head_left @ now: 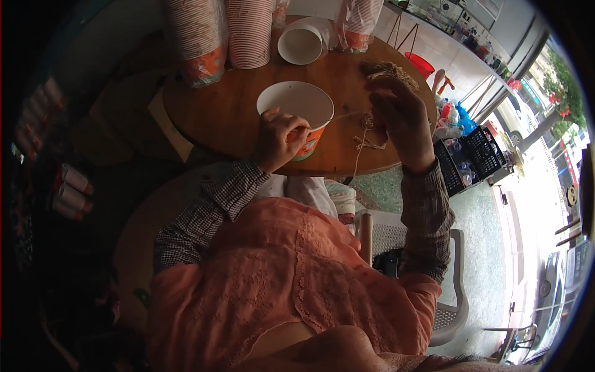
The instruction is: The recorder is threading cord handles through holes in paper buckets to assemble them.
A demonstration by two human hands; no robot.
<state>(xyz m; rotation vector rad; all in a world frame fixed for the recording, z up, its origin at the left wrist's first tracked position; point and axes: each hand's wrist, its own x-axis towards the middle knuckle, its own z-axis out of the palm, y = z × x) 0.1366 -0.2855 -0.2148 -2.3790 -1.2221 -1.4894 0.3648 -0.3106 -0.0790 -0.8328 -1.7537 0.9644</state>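
Here, one round wooden table [217,118], brown, bearing paper goods and twine. Item: one paper tub [295,102], white within, orange-patterned outside, upright near the table's front edge, mouth up. Item: the left hand [282,139], at the near left side of the tub's rim, fingers curled in with the tips gathered; whether it grips a strand cannot be told. Item: the right hand [401,118], well apart from the left, raised over the table's right side, fingers bent, dark in shadow; its hold, too, cannot be told. Item: loose pale twine [367,137], lying beneath and beside the right hand, one thin end trailing toward the table edge. Item: one bundle of twine [396,73], tan, behind the right hand. Item: one white tub [300,46], on its side at the back, opening toward the wearer. Item: tall nested stacks of tubs [249,34], some in clear plastic, along the far edge. Beyond, at right: one black crate [474,158], on the floor; one red basin [420,64].
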